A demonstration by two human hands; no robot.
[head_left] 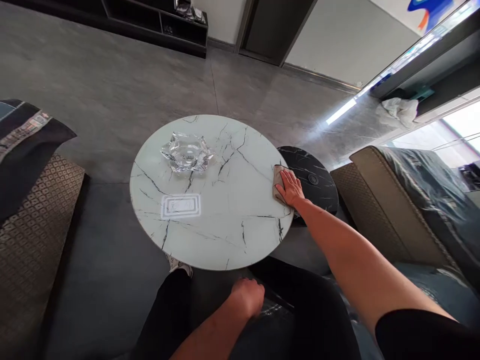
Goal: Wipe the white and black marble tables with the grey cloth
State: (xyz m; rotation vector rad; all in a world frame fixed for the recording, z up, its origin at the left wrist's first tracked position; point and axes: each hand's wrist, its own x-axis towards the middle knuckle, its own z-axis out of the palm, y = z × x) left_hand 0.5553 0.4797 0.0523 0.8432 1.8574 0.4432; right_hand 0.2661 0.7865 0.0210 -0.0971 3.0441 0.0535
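Note:
My right hand [289, 188] lies flat on a folded brown cloth [278, 184] at the right edge of the round white marbled table [232, 220], fingers stretched out over it. Near my knees, below the table's front edge, my left hand [248, 296] is curled into a fist; whether anything is inside cannot be seen. A clear glass dish with pointed edges [187, 152] stands on the table's back left part. The bright rectangular patch on the tabletop in front of it looks like a light reflection.
A lower black round table [318, 181] adjoins the white one on the right. Sofas flank both sides, a patterned one [45, 220] at left and a brown one [382, 210] at right. A dark low cabinet [150, 25] stands along the far wall.

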